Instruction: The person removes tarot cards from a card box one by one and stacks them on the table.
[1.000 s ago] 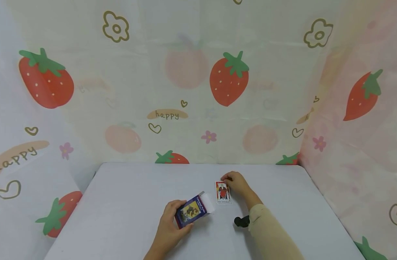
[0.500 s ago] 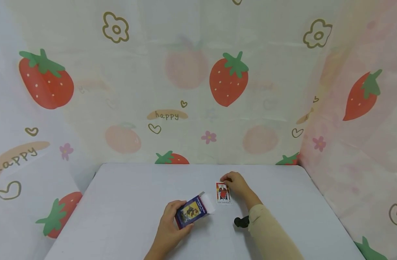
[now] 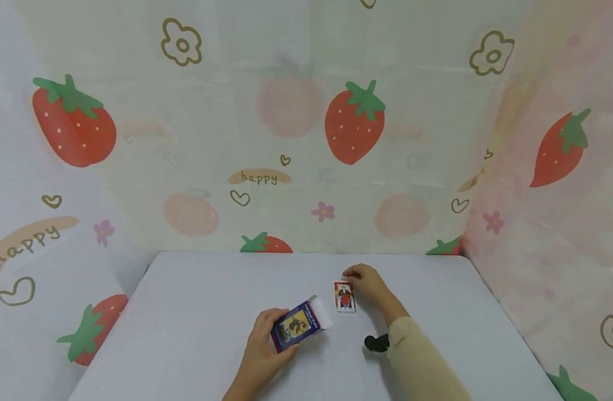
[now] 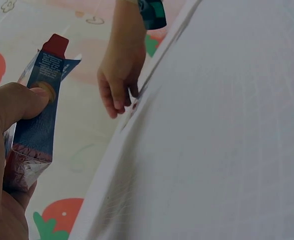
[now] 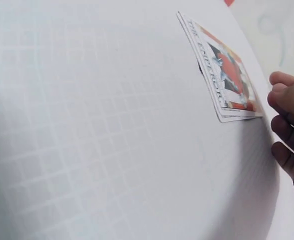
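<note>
While your left hand (image 3: 263, 340) grips the blue card box (image 3: 296, 326) between thumb and fingers, its printed front is turned up and its open end, with a white flap (image 3: 322, 313), points toward the desk's right side. Your thumb presses on the narrow dark-blue side, as the left wrist view shows.

Your right hand (image 3: 368, 282) is at the far end of the small stack of cards (image 3: 345, 301), its fingers loosely bent, with nothing seen between them; you cannot tell from here whether the fingertips touch the cards. The stack lies face up on the white desk (image 3: 196, 312), nearer the far edge than the near one and slightly right of the middle. Its top card reads "THE EMPEROR", and the edges beneath are slightly out of line.

By your beige right sleeve (image 3: 427, 362), a black object (image 3: 375, 343) juts out. Beyond the far edge hangs a strawberry-print cloth (image 3: 211, 111).
</note>
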`<state>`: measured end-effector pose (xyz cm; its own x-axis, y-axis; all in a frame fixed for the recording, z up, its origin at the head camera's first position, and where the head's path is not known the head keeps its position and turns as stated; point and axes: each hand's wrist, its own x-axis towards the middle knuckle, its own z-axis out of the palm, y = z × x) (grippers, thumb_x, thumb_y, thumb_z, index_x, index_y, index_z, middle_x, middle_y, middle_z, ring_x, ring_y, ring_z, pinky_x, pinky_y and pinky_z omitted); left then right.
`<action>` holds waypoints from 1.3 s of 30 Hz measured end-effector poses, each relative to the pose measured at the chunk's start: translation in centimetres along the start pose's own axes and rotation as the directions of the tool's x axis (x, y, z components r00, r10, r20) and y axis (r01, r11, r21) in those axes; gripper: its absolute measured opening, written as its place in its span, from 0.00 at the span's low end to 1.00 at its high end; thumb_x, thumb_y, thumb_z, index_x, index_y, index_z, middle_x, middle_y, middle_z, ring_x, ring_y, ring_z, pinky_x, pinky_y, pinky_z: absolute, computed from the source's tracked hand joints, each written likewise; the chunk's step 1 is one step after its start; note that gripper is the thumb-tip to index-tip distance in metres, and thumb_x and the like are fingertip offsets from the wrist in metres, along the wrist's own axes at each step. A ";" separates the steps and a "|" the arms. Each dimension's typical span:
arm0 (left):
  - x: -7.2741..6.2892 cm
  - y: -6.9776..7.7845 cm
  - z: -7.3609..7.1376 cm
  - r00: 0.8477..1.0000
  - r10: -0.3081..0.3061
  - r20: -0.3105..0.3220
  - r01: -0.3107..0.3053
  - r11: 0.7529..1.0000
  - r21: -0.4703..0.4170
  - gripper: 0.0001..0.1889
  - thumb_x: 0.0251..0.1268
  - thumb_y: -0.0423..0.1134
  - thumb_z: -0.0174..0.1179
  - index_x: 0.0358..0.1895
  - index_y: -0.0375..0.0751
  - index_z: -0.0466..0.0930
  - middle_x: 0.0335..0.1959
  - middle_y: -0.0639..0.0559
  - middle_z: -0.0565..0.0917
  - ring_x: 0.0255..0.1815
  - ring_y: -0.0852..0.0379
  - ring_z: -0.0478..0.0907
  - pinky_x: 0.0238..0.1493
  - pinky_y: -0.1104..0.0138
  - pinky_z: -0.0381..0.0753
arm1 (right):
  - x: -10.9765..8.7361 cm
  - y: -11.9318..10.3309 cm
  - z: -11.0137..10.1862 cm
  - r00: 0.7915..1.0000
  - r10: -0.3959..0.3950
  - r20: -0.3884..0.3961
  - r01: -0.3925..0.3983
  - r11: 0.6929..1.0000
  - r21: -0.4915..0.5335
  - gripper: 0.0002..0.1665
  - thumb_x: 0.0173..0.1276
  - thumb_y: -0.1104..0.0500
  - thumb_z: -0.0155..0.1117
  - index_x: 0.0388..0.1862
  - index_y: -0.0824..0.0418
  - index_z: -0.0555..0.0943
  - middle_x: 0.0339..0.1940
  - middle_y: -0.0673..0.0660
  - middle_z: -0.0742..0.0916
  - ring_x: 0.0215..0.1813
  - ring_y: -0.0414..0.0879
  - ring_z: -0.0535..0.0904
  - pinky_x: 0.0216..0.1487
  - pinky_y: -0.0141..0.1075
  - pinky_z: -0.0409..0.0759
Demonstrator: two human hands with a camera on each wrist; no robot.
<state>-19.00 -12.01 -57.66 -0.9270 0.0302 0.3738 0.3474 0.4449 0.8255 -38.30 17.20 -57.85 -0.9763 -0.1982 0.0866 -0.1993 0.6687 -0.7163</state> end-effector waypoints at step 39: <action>-0.1 -0.2 -0.1 1.000 0.008 0.004 -0.008 1.000 0.007 0.41 0.44 0.37 0.83 0.67 0.53 0.75 0.61 0.64 0.73 0.61 0.62 0.73 0.66 0.58 0.77 | -7.9 -7.8 -1.7 0.957 -0.215 -0.196 0.233 0.970 0.071 0.09 0.70 0.62 0.68 0.48 0.55 0.87 0.43 0.49 0.88 0.49 0.48 0.80 0.54 0.50 0.79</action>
<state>-18.98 -12.15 -57.82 -0.9248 0.0372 0.3787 0.3537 0.4507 0.8196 -29.22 14.74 -51.76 -0.9076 -0.1934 0.3726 -0.4146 0.5517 -0.7237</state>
